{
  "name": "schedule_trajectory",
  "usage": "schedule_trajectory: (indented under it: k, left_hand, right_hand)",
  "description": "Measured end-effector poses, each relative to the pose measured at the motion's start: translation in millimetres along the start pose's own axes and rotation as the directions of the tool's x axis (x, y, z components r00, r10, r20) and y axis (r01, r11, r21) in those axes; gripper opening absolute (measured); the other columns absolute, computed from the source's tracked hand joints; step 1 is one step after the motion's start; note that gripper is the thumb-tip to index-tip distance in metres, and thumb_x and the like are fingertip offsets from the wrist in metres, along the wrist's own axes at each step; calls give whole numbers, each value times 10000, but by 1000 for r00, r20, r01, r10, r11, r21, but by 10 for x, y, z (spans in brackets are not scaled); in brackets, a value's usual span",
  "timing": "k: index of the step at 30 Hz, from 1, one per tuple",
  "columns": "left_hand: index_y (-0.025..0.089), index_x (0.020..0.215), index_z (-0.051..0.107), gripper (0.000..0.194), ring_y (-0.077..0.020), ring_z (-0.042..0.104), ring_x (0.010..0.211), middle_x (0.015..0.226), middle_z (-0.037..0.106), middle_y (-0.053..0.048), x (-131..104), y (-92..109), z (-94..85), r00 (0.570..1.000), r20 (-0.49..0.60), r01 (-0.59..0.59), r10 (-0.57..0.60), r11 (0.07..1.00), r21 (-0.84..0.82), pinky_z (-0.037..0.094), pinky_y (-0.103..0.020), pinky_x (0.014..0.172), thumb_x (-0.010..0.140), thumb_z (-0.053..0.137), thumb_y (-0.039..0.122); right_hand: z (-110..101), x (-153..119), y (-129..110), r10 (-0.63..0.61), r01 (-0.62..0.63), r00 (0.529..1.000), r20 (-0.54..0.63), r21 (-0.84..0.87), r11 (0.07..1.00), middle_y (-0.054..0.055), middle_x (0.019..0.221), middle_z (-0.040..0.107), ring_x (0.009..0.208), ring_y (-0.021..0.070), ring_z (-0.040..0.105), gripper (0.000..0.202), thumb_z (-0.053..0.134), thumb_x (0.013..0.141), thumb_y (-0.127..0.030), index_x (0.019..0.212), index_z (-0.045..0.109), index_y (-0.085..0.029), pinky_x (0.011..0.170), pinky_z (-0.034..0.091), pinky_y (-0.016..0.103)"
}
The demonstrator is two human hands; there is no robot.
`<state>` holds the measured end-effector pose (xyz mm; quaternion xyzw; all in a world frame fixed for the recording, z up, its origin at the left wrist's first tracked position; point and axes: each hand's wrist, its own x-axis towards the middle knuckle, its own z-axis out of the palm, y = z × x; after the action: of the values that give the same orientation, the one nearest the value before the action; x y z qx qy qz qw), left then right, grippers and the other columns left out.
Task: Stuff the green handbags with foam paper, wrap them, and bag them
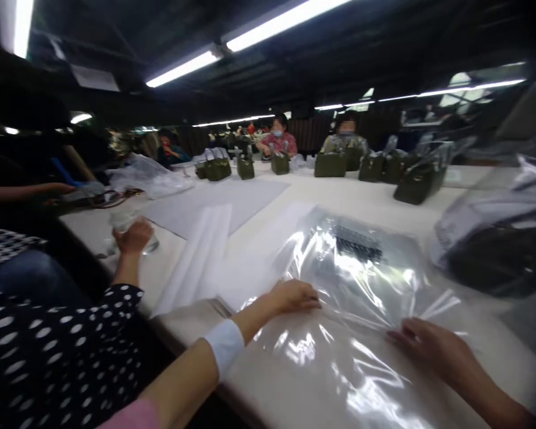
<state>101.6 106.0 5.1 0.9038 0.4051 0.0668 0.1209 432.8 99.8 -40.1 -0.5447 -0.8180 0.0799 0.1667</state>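
A large clear plastic bag (370, 280) with dark print lies across the near part of the table, glossy with reflections. My left hand (297, 295) is at the bag's left side, fingers closed together on the film. On the right, my right hand (429, 342) pinches the same bag, thumb against the fingers. White sheets (201, 256) lie left of the bag, and a dark bag in clear wrap (495, 256) stands to its right.
A co-worker's hand (136, 235) in a polka-dot sleeve grips a clear object at left. Several dark green handbags (330, 165) stand along the far side of the white table (335, 190). Crumpled plastic (147, 176) lies at far left. Other people sit beyond.
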Motion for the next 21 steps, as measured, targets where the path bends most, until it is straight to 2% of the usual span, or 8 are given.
schedule_trajectory:
  k: [3, 7, 11, 14, 17, 19, 21]
  left_hand:
    - [194, 881, 616, 247, -125, 587, 756, 873, 636, -8, -28, -129, 59, 999, -49, 6, -10, 996, -86, 455, -234, 676, 906, 413, 331]
    - [226, 886, 611, 242, -125, 589, 759, 878, 637, 14, -21, -146, 85, 994, -95, 30, -44, 989, -142, 444, -218, 682, 897, 419, 373]
    - [233, 987, 583, 285, -136, 591, 764, 926, 630, -4, 12, -99, 61, 992, -116, 38, -52, 992, -121, 449, -238, 690, 870, 448, 455]
    - [218, 1023, 576, 296, -179, 588, 852, 1021, 611, -40, 50, -77, 39, 991, -128, 37, -45, 997, -64, 440, -308, 783, 842, 507, 442]
    - [195, 1045, 566, 277, -226, 552, 979, 1092, 583, -75, 112, -77, 22, 987, -156, 32, -34, 999, -18, 374, -406, 898, 872, 469, 389]
    - [194, 1100, 533, 319, -239, 526, 1029, 1139, 557, -86, 154, -77, 19, 984, -175, 18, -20, 1000, -8, 347, -431, 924, 886, 436, 409]
    - [194, 1146, 497, 361, -237, 519, 1040, 1159, 544, -88, 167, -54, 23, 983, -182, 1, -1, 1000, 0, 352, -424, 922, 893, 410, 436]
  right_hand:
    - [-89, 5, -24, 7, -7, 992, 124, 4, 1000, 23, 659, 588, 635, 182, 557, 337, 411, 837, -434, 625, 558, -218, 550, 370, 287]
    - [-168, 55, -135, 81, -84, 989, 122, 20, 996, -2, 718, 607, 662, 158, 553, 216, 458, 807, -360, 691, 577, -223, 586, 374, 259]
    - [-158, 77, -122, 129, -131, 989, 76, 30, 991, -3, 645, 579, 597, 151, 530, 261, 534, 760, -421, 626, 524, -197, 536, 346, 241]
    - [-194, 130, -75, 67, -73, 995, 81, 76, 994, -7, 590, 551, 550, 128, 502, 385, 430, 829, -472, 576, 488, -187, 540, 345, 235]
    - [-321, 228, -50, 36, -41, 998, 53, 95, 995, 5, 562, 536, 533, 130, 486, 460, 335, 868, -504, 571, 482, -185, 540, 347, 243]
    - [-409, 282, -72, 34, -36, 999, 26, 91, 995, 20, 606, 570, 550, 143, 504, 455, 335, 867, -525, 630, 527, -187, 550, 363, 259]
    - [-433, 273, -136, -3, 0, 1000, 23, 101, 995, 41, 769, 631, 637, 167, 556, 405, 402, 836, -550, 774, 591, -198, 599, 409, 278]
